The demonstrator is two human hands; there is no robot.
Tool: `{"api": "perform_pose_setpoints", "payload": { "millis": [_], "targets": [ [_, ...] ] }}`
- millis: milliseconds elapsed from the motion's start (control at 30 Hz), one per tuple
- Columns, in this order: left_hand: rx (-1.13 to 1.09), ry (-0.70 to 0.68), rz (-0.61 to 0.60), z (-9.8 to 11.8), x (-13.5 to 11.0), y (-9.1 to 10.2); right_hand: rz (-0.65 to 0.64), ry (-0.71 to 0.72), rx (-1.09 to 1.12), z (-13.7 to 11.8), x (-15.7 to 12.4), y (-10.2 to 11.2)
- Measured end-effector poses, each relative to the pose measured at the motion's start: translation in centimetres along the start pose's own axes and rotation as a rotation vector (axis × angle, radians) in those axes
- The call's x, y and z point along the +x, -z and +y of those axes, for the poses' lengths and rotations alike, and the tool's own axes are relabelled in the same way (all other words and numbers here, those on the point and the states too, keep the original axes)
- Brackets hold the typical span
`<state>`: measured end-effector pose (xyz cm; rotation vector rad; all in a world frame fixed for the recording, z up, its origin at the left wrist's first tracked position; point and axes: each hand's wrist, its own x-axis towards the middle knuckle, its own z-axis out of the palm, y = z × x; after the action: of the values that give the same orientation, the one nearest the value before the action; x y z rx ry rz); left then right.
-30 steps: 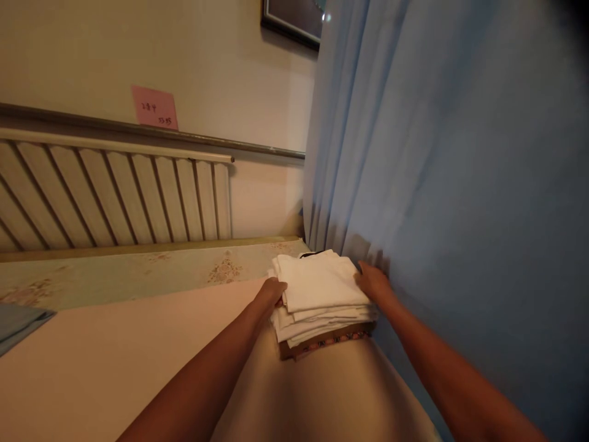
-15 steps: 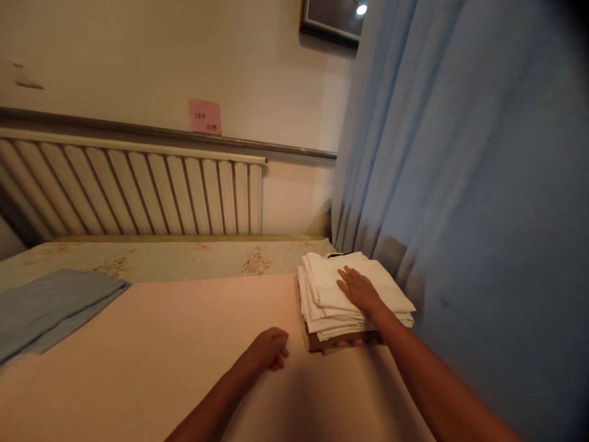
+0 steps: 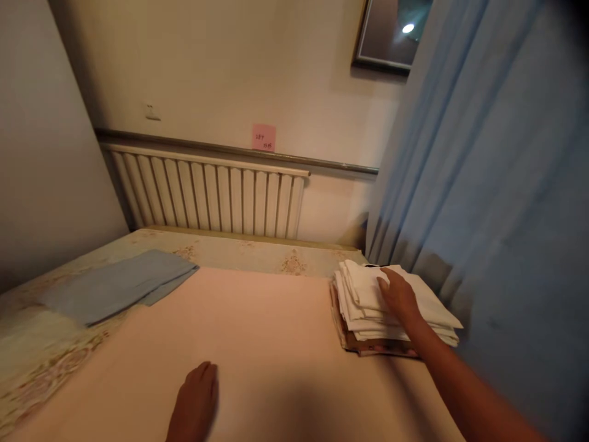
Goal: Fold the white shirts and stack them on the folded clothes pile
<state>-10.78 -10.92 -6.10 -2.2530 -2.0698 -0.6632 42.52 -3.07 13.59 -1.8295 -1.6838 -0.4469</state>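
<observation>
A stack of folded white cloths (image 3: pixel 363 294) lies at the right side of a bed, on top of a patterned folded piece (image 3: pixel 368 347). My right hand (image 3: pixel 398 294) rests flat on top of the stack, fingers stretched out. My left hand (image 3: pixel 196 405) lies palm down on the pale pink sheet (image 3: pixel 267 331) near the bottom of the view, fingers together and flat, holding nothing.
A folded blue cloth (image 3: pixel 119 285) lies at the left on the floral mattress (image 3: pixel 37 344). A blue curtain (image 3: pixel 497 184) hangs just right of the stack. A white radiator (image 3: pixel 207 196), a pink note (image 3: pixel 264 137) and a framed picture (image 3: pixel 391 31) are on the far wall.
My left hand let go of the stack's left side and drew back left onto the sheet. My right hand moved from the stack's right edge onto its top. The view swung left.
</observation>
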Motion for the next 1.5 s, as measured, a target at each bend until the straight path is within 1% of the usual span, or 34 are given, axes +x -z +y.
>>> {"api": "perform_pose_setpoints", "payload": {
  "millis": [33,67,133,200,267,333,400,467,533,600,700,900,1033,1133,1233,1300,1500],
  "targets": [
    [0.043,-0.001,0.022,-0.7,-0.5,0.0,0.04,0.005,0.073,-1.7,-0.7,0.1],
    [0.075,-0.003,0.033,-1.1,-1.0,0.0,0.046,0.018,0.148,-3.5,-1.6,-0.1],
    [0.115,-0.013,0.024,-1.5,-1.5,0.0,-0.043,0.054,0.28,-7.3,-4.3,-1.4],
    [0.143,-0.007,0.004,-1.4,-1.7,0.1,-0.159,0.084,0.358,-10.7,-8.0,-4.0],
    [0.166,0.005,-0.005,-1.1,-1.8,0.3,-0.247,0.139,0.379,-13.4,-12.2,-7.4],
    [0.183,0.001,0.001,-0.9,-1.8,0.4,-0.339,0.203,0.361,-15.3,-16.6,-10.8],
    [0.192,-0.019,0.018,-0.9,-2.0,0.3,-0.364,0.26,0.313,-16.6,-20.6,-13.6],
    [0.198,-0.036,0.034,-1.1,-2.1,0.1,-0.333,0.335,0.249,-17.6,-23.4,-15.2],
    [0.208,-0.038,0.046,-1.3,-2.2,-0.3,-0.273,0.404,0.192,-18.2,-25.1,-15.7],
    [0.219,-0.04,0.052,-1.5,-2.0,-0.5,-0.211,0.441,0.158,-18.6,-25.6,-15.5],
    [0.22,-0.051,0.043,-1.8,-1.3,-0.4,-0.158,0.467,0.163,-18.6,-25.6,-15.1],
    [0.188,0.018,-0.036,-2.7,0.5,0.5,-0.117,0.504,0.176,-17.9,-25.6,-15.9],
    [0.198,0.044,-0.097,-3.7,1.4,1.1,-0.102,0.537,0.176,-17.3,-25.8,-16.7],
    [0.206,0.058,-0.111,-4.8,1.8,1.6,-0.09,0.563,0.155,-17.0,-25.9,-17.1],
    [0.213,0.077,-0.091,-6.4,2.3,2.0,-0.092,0.589,0.129,-16.6,-25.9,-17.5],
    [0.221,0.102,-0.076,-7.8,2.8,2.2,-0.101,0.609,0.123,-16.4,-25.8,-17.7],
    [0.275,0.243,-0.018,-13.3,4.7,2.8,-0.153,0.612,0.162,-15.1,-25.5,-18.6]
  ]
}}
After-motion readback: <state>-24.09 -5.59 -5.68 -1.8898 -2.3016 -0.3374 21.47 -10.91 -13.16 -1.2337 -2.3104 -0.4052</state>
